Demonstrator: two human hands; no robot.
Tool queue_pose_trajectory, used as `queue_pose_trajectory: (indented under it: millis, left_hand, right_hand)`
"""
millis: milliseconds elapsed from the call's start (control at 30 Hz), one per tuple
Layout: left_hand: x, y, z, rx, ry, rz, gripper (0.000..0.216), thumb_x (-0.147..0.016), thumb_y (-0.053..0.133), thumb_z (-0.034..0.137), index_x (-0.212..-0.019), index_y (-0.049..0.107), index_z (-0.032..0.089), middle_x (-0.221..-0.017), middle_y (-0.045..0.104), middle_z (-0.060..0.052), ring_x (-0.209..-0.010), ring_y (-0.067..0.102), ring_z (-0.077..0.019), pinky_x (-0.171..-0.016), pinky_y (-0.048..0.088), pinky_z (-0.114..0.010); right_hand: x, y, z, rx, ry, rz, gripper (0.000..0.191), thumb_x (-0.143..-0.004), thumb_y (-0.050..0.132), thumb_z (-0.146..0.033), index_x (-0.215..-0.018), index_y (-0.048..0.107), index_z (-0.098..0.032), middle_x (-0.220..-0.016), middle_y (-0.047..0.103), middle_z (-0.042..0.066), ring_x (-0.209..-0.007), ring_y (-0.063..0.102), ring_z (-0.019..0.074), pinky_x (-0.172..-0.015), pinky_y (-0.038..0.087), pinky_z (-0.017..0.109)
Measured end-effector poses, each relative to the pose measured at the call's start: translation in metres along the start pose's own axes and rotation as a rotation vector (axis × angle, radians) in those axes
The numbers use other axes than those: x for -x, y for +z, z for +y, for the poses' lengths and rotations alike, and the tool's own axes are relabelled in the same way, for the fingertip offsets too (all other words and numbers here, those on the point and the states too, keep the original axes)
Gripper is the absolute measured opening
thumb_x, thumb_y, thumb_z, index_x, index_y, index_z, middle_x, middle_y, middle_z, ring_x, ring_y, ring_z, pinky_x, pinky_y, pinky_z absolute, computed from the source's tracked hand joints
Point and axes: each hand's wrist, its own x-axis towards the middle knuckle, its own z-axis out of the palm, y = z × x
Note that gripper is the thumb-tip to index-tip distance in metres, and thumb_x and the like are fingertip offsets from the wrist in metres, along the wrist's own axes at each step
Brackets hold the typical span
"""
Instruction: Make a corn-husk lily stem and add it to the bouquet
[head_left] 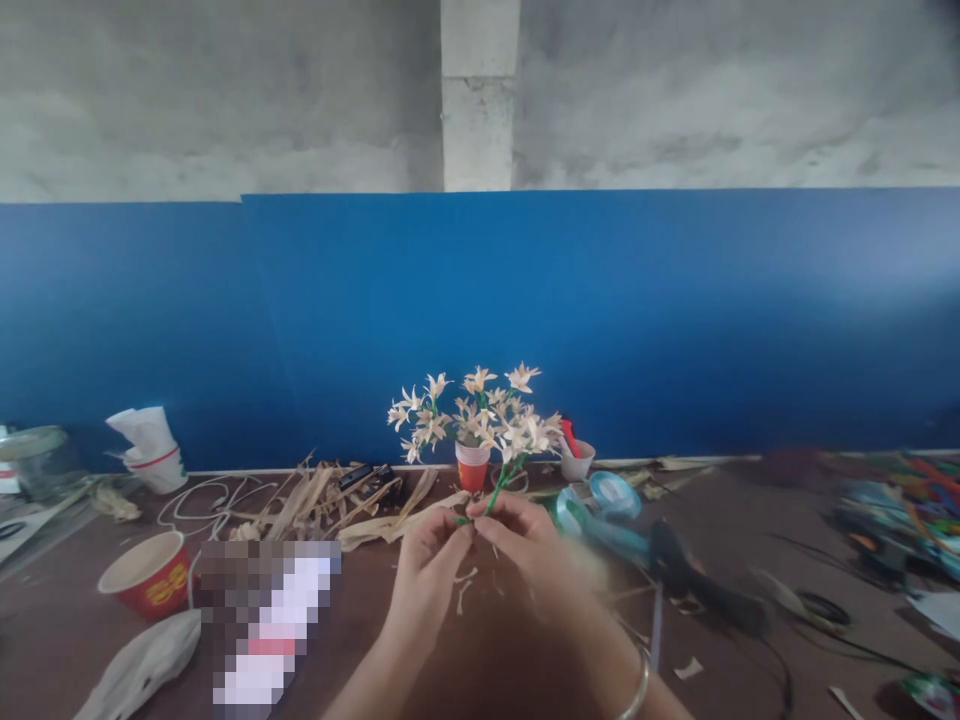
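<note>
Thumb and forefinger of the right hand [529,545] pinch the green stem [496,492] of a pale flower spray [531,432] just below the center of the frame, while the left hand [429,562] meets it there, thumb and forefinger pressed together on a short green length at the stem's lower end. The left hand's exact grip is hard to make out, as the green all but vanishes between its fingertips; the right hand's lower fingers are mostly hidden behind its thumb and palm. Both forearms run off the bottom edge, a bangle [639,686] on the right wrist. The stem's long axis slants from lower left to upper right, blooms at the top, pointing away from the person. Its petals overlap blossoms [478,380] above a red paper cup [472,472] at center, and where one bunch ends cannot be told. Pixelation masks an object [279,628] at lower left; blue ribbon [615,495] lies right of center, partly blurred.
</note>
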Motion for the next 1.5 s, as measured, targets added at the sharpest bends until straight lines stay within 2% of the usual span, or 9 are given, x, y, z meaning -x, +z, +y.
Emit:
queue_pose_trajectory:
  millis: [433,667,833,1000,1133,1233,1333,1433,1500]
  left_hand:
    - [0.000,0.001,-0.002,0.043,-0.135,-0.055,0.021,-0.072,0.056,0.035,-0.062,0.050,0.017,-0.048,0.044,0.006,-0.041,0.037,-0.0069,-0.042,0.029,-0.018]
    - [-0.013,-0.010,-0.013,-0.391,0.158,0.065,0.015,-0.073,0.051,0.023,-0.060,0.054,0.017,-0.052,0.049,0.004,-0.052,0.044,-0.0119,-0.050,0.032,-0.021]
    - [-0.013,-0.012,-0.024,-0.519,0.241,0.038,0.011,-0.073,0.049,0.018,-0.070,0.059,0.018,-0.063,0.060,0.000,-0.060,0.053,-0.0174,-0.056,0.037,-0.025]
    - [-0.009,-0.007,-0.029,-0.576,0.284,0.010,0.018,-0.078,0.047,0.023,-0.063,0.057,0.019,-0.059,0.058,0.000,-0.057,0.051,-0.0164,-0.054,0.035,-0.025]
    - [-0.014,-0.009,-0.029,-0.612,0.277,-0.007,0.020,-0.078,0.047,0.024,-0.063,0.058,0.018,-0.058,0.057,0.000,-0.056,0.050,-0.0159,-0.053,0.034,-0.024]
    - [-0.024,-0.024,-0.022,-0.607,0.229,-0.068,0.015,-0.072,0.050,0.021,-0.062,0.061,0.018,-0.055,0.056,0.001,-0.054,0.049,-0.0151,-0.052,0.032,-0.024]
    - [-0.034,-0.052,-0.008,-0.725,0.152,-0.079,0.015,-0.068,0.051,0.021,-0.055,0.058,0.018,-0.047,0.050,0.004,-0.050,0.045,-0.0136,-0.051,0.030,-0.023]
    - [-0.038,-0.082,0.011,-0.813,0.076,-0.116,0.017,-0.070,0.052,0.027,-0.057,0.058,0.018,-0.052,0.055,0.003,-0.054,0.048,-0.0145,-0.054,0.031,-0.024]
    - [-0.037,-0.096,0.022,-0.798,0.061,-0.118,0.021,-0.072,0.051,0.032,-0.057,0.057,0.018,-0.053,0.055,0.003,-0.055,0.048,-0.0144,-0.055,0.032,-0.024]
  right_hand:
    - [0.001,0.003,0.004,0.110,-0.048,0.136,0.024,-0.073,0.060,-0.035,-0.059,0.055,-0.017,-0.056,0.055,-0.002,-0.056,0.051,0.0120,-0.052,0.040,0.021]
    - [0.005,0.002,0.000,0.481,-0.093,0.136,0.027,-0.075,0.057,-0.042,-0.062,0.058,-0.019,-0.054,0.055,-0.003,-0.053,0.049,0.0121,-0.050,0.036,0.022]
    - [0.010,0.012,0.004,0.580,-0.183,0.159,0.022,-0.077,0.056,-0.033,-0.096,0.062,-0.023,-0.070,0.066,0.000,-0.062,0.059,0.0162,-0.059,0.041,0.024]
    - [0.010,0.012,0.008,0.717,-0.284,0.138,0.023,-0.085,0.045,-0.027,-0.083,0.068,-0.023,-0.077,0.070,0.004,-0.068,0.062,0.0181,-0.063,0.041,0.026]
    - [0.007,0.005,0.002,0.713,-0.258,0.095,0.023,-0.084,0.047,-0.029,-0.078,0.068,-0.022,-0.072,0.069,0.002,-0.064,0.061,0.0173,-0.058,0.040,0.025]
    - [0.007,-0.008,-0.010,0.662,-0.145,0.011,0.033,-0.085,0.044,-0.038,-0.069,0.067,-0.019,-0.060,0.065,0.001,-0.052,0.055,0.0139,-0.049,0.036,0.023]
    - [0.009,-0.029,-0.022,0.596,0.029,-0.266,0.038,-0.084,0.045,-0.042,-0.064,0.066,-0.017,-0.057,0.065,0.001,-0.047,0.052,0.0102,-0.045,0.035,0.020]
    - [0.009,-0.045,-0.024,0.656,0.204,-0.482,0.032,-0.080,0.048,-0.035,-0.065,0.067,-0.014,-0.059,0.066,0.003,-0.046,0.053,0.0085,-0.043,0.035,0.017]
    - [0.008,-0.048,-0.021,0.744,0.267,-0.508,0.028,-0.077,0.048,-0.029,-0.065,0.068,-0.013,-0.060,0.066,0.003,-0.048,0.055,0.0087,-0.043,0.035,0.016]
